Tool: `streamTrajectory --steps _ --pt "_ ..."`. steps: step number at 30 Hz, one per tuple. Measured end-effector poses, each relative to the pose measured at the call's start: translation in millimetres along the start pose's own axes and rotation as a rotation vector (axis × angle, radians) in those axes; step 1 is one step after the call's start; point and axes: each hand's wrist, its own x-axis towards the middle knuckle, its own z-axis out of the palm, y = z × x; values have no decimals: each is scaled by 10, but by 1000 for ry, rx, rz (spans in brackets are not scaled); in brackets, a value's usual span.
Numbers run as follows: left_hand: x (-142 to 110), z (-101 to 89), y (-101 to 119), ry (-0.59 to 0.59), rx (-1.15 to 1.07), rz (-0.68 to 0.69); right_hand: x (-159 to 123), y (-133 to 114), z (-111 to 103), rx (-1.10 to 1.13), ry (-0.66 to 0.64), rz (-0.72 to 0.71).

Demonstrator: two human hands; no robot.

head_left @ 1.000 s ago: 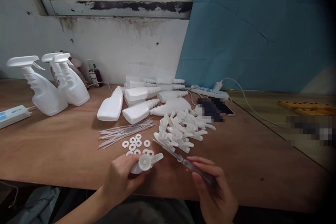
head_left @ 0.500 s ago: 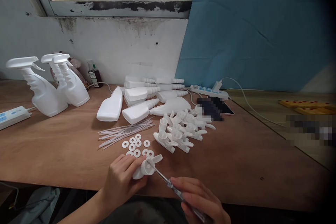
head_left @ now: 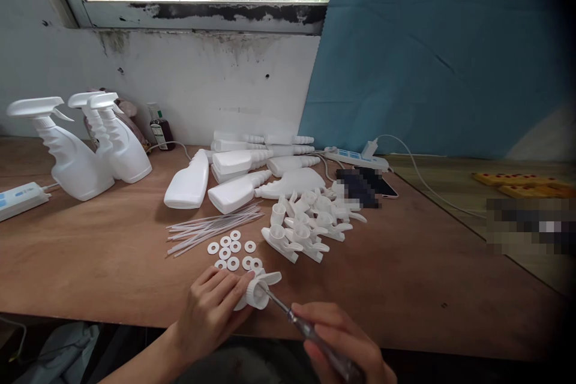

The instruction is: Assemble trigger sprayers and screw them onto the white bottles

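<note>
Near the table's front edge, my left hand (head_left: 215, 306) is closed around a white trigger spray head (head_left: 257, 293), its round collar turned toward my right hand. My right hand (head_left: 344, 339) grips a screwdriver (head_left: 310, 334) with a clear handle, and the metal shaft reaches into the collar's opening. The tip is hidden inside. Just beyond the held part lie several white ring washers (head_left: 233, 263). A pile of white spray heads (head_left: 300, 231) sits to their right, and a bundle of thin white tubes (head_left: 211, 228) lies behind the washers.
White empty-looking bottles (head_left: 234, 192) lie at the back. Assembled spray bottles (head_left: 81, 168) stand at the left, near a small dark bottle (head_left: 161, 132). Power strips (head_left: 22, 199) with cables and a phone (head_left: 387, 187) rest on the wooden table (head_left: 112, 276).
The spray head has turned slightly and shifted a little right and toward me. The screwdriver stays inside its collar, with its handle slightly turned.
</note>
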Motion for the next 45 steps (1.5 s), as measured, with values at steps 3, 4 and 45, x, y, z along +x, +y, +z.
streamTrajectory --steps 3,4,45 --pt "-4 10 -11 -15 -41 -12 79 25 -10 113 91 260" --pt "-4 12 -13 -23 -56 -20 97 43 -15 148 103 326" --pt "3 11 -238 3 97 -20 0 280 151 350 187 622"
